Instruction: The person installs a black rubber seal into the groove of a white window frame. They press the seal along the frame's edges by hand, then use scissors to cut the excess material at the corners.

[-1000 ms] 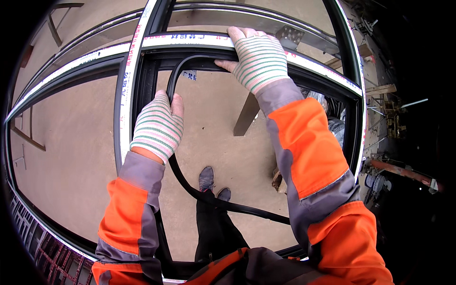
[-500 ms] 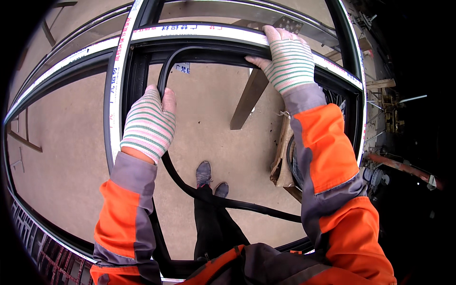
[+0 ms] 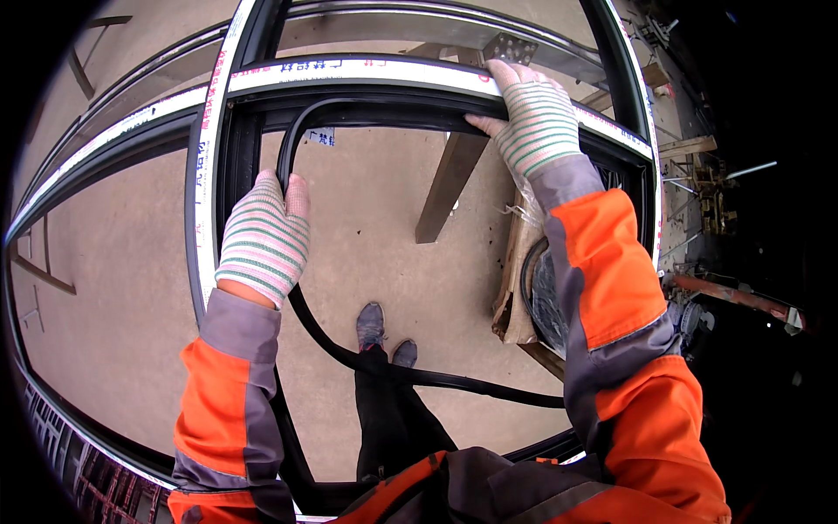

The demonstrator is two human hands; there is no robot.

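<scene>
A black rubber sealing strip (image 3: 336, 352) runs up through my left hand (image 3: 264, 240), which is closed around it beside the left bar of a dark metal frame. Above that hand the strip bends right and lies along the inner side of the frame's far crossbar (image 3: 375, 74), which has white printed film on top. My right hand (image 3: 537, 120) grips this crossbar, fingers over the top and thumb against the inner side where the strip runs. Below my left hand the strip hangs in a loose curve and passes behind my right forearm. Both hands wear striped knit gloves.
A torn cardboard package (image 3: 517, 301) with a dark coil (image 3: 547, 301) stands on the floor inside the frame, at the right. A metal leg (image 3: 449, 188) slants below the crossbar. My shoes (image 3: 371, 325) are on the floor below. Scaffold-like parts (image 3: 711, 205) lie far right.
My right hand has slid slightly right along the crossbar. The left hand keeps its hold on the strip. The whole view has shifted a little.
</scene>
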